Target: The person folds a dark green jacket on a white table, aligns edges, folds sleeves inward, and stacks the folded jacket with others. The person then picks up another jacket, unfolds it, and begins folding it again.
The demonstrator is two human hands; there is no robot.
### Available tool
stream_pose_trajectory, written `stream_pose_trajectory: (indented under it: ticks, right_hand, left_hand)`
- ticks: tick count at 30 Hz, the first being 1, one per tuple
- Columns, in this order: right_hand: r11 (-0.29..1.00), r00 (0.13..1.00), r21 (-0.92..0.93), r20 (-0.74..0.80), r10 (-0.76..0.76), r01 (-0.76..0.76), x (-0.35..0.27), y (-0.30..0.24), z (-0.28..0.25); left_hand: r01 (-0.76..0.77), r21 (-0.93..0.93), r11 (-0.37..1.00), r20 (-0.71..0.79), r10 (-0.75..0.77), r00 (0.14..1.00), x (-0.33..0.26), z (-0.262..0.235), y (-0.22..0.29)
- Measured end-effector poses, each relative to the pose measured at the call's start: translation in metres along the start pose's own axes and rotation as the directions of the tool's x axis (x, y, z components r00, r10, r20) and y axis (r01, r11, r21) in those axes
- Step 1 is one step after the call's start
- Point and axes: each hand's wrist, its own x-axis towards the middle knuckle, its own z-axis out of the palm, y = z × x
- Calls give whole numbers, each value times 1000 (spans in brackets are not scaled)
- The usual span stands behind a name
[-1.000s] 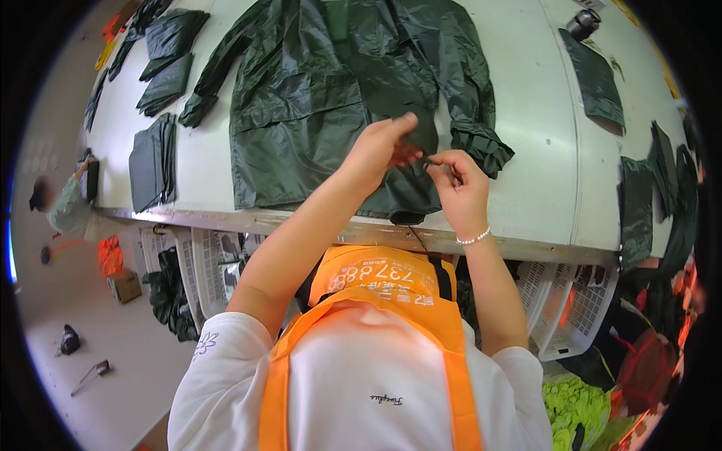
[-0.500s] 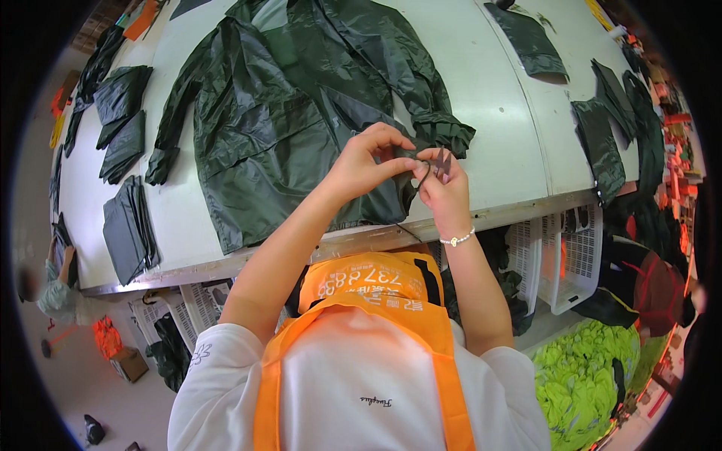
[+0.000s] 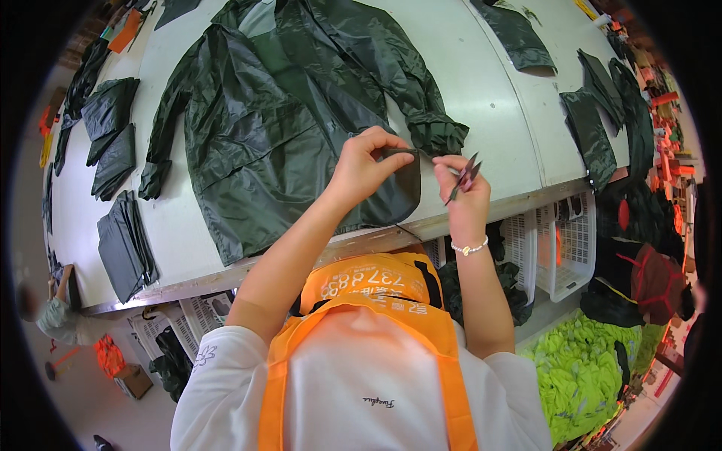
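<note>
Now the left hand (image 3: 366,167) pinches the hem of the dark green jacket (image 3: 286,128) spread on the white table (image 3: 489,98), while the right hand (image 3: 460,188) grips small thread snips (image 3: 463,177) just beside it.

**A garment workshop**

It was a sewing floor: a long white table (image 3: 481,98) held a spread dark green jacket (image 3: 286,128) and stacks of cut panels (image 3: 113,135). White baskets (image 3: 560,240) sat underneath, neon-yellow cloth (image 3: 579,368) lay heaped beside, and the worker wore an orange apron (image 3: 368,301)
</note>
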Motion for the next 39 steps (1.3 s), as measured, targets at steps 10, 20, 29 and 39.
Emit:
stream_pose_trajectory:
  ticks: [10, 20, 29, 39]
  right_hand:
    - [905, 939, -250, 77, -335, 344, 4, 24, 21]
    - [957, 969, -158, 85, -233, 244, 16, 9, 16]
    - [966, 984, -221, 147, -101, 132, 28, 3, 7]
    - [998, 992, 25, 113, 60, -63, 26, 4, 11]
  left_hand:
    - [9, -70, 997, 17, -8, 1000, -4, 0, 3]
    - [127, -237, 963, 17, -127, 992, -3, -7, 5]
    - [119, -98, 988, 123, -106, 987, 2, -6, 10]
    - [183, -132, 974, 113, -168, 979, 0, -9, 5]
